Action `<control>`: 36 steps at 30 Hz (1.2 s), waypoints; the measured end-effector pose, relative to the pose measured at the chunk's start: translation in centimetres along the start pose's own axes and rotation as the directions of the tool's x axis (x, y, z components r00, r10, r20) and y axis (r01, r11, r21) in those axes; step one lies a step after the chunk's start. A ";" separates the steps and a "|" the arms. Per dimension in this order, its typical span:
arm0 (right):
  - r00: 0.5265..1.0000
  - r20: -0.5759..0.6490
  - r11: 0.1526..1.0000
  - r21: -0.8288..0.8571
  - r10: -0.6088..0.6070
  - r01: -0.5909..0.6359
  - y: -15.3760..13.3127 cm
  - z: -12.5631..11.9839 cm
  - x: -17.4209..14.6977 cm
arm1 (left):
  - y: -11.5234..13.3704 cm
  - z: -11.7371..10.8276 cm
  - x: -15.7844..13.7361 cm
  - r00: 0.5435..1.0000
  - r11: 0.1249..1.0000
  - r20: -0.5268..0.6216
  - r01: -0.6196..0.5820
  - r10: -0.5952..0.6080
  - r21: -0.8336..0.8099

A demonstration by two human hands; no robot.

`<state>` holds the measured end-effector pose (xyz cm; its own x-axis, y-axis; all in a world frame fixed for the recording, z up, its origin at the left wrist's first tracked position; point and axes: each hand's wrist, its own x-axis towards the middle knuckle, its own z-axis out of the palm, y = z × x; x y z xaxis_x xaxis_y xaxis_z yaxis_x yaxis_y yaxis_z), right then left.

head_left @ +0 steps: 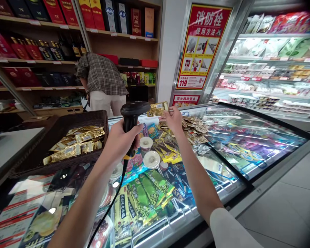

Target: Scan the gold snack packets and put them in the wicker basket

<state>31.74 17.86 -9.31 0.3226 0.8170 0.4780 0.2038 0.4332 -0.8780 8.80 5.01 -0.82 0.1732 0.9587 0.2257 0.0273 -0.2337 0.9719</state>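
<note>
Left hand [120,139]: clamped round the grip of a black scanner [133,115], head raised above the freezer [248,179] lid, cord trailing down toward the near edge. Right hand [174,119]: fingers pinched on a gold packet [157,109], held just beside the scanner head, over the lid's far side. Pile [193,129]: loose packets on the lid, right of that hand. Basket [67,131]: brown, on the lid's left end, holding more gold packets. Person in a checked shirt [101,74]: bent at shelves beyond the freezer. Risks, as judged: glossy foil held at a slant may misread; the thin pinch may drop the packet onto the glass; the cord may snag the basket.
</note>
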 end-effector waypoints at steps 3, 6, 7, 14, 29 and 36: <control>0.999 0.006 0.991 0.129 0.041 -0.041 0.9 2.3 -0.4 | 0.1 0.4 -0.2 0.998 0.995 0.052 0.051 -0.047 -0.083; 0.998 0.035 0.978 0.202 0.044 -0.050 1.4 3.8 -0.5 | -0.1 0.5 0.0 0.999 0.998 0.028 0.042 -0.041 -0.049; 0.998 0.044 0.973 0.228 0.039 -0.048 1.5 4.1 -0.6 | -0.2 0.4 0.0 0.999 0.999 0.024 0.036 -0.035 -0.036; 0.998 0.045 0.964 0.261 0.042 -0.052 1.1 4.6 -0.8 | -1.0 0.2 0.5 0.998 0.998 0.014 0.056 -0.056 0.031; 0.996 -0.009 0.995 0.046 0.084 -0.083 1.0 3.8 -0.9 | 0.5 -0.3 -0.6 0.999 0.999 0.024 -0.036 0.036 -0.009; 0.986 0.162 0.986 0.157 0.038 -0.064 -0.3 3.8 -2.3 | 1.1 -0.3 -1.3 0.999 0.999 0.027 -0.046 0.046 -0.026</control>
<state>27.41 17.36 -10.25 0.1764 0.8837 0.4336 0.0355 0.4345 -0.9000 8.31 3.56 -0.07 0.2004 0.9422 0.2686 -0.0065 -0.2729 0.9620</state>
